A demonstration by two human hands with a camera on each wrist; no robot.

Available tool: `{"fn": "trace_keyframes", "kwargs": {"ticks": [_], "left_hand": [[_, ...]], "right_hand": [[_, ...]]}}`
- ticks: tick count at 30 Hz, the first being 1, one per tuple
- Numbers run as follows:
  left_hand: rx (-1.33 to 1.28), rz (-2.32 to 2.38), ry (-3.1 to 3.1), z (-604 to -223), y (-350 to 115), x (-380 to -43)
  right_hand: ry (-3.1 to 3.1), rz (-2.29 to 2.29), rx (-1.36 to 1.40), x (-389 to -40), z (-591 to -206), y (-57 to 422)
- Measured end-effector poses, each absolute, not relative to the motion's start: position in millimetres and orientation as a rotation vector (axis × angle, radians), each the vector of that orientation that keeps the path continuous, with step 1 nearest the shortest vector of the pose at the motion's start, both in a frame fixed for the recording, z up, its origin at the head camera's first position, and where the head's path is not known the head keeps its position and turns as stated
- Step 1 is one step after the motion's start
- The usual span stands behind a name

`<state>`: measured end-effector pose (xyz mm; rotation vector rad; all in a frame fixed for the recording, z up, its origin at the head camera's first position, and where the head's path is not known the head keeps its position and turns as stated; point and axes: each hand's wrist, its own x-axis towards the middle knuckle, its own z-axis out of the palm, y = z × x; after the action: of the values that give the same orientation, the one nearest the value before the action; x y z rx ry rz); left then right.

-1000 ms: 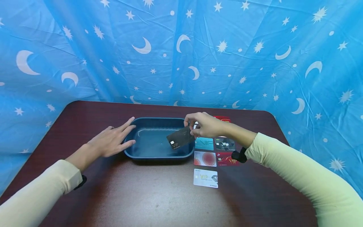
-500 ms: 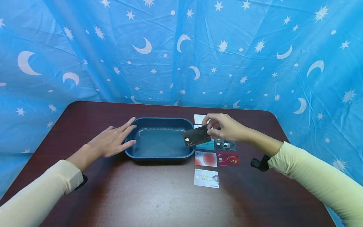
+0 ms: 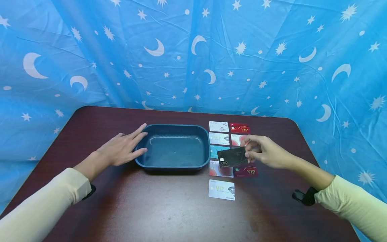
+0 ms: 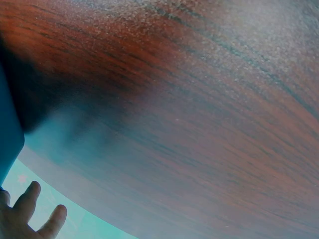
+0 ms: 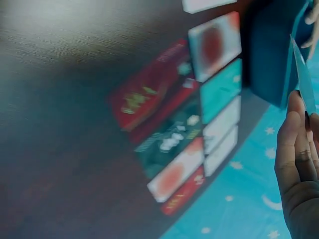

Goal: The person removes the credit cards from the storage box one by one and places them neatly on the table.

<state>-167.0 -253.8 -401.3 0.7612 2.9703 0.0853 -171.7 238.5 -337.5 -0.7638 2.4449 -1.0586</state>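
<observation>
In the head view my right hand (image 3: 267, 153) pinches a black VIP card (image 3: 229, 158) by its right end. The card is held in the air over the rows of cards and hides parts of them. Edge-on, the same card (image 5: 304, 74) shows beyond my fingers (image 5: 294, 144) in the right wrist view. My left hand (image 3: 122, 148) has its fingers spread at the left rim of a dark blue tray (image 3: 172, 167). Only the fingertips (image 4: 60, 211) of that hand show at the lower left of the left wrist view.
Two columns of cards lie right of the tray, among them a red VIP card (image 3: 240, 128), a white card (image 3: 219, 126) and a teal card (image 3: 213, 151). A white VIP card (image 3: 221, 190) lies nearest the front. A blue star-patterned curtain (image 3: 181, 67) hangs behind the brown table (image 3: 145, 208).
My right hand has carried the black card rightward, from over the tray to over the cards. My left hand stays at the tray's left rim.
</observation>
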Motion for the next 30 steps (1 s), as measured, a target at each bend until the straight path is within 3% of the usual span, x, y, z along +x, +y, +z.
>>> {"fn": "trace_keyframes", "kwargs": {"ticks": [14,30], "left_hand": [[0.749,0.098,2.959,-399.9,-252.8,-166.4],[0.751,0.097,2.960,-400.8,-253.1,-166.5]], "right_hand": [[2.406,-1.111,-0.603,-139.3,-374.9,290.0],[2.263,-1.171,-0.563,-123.6,-403.7,308.3]]}}
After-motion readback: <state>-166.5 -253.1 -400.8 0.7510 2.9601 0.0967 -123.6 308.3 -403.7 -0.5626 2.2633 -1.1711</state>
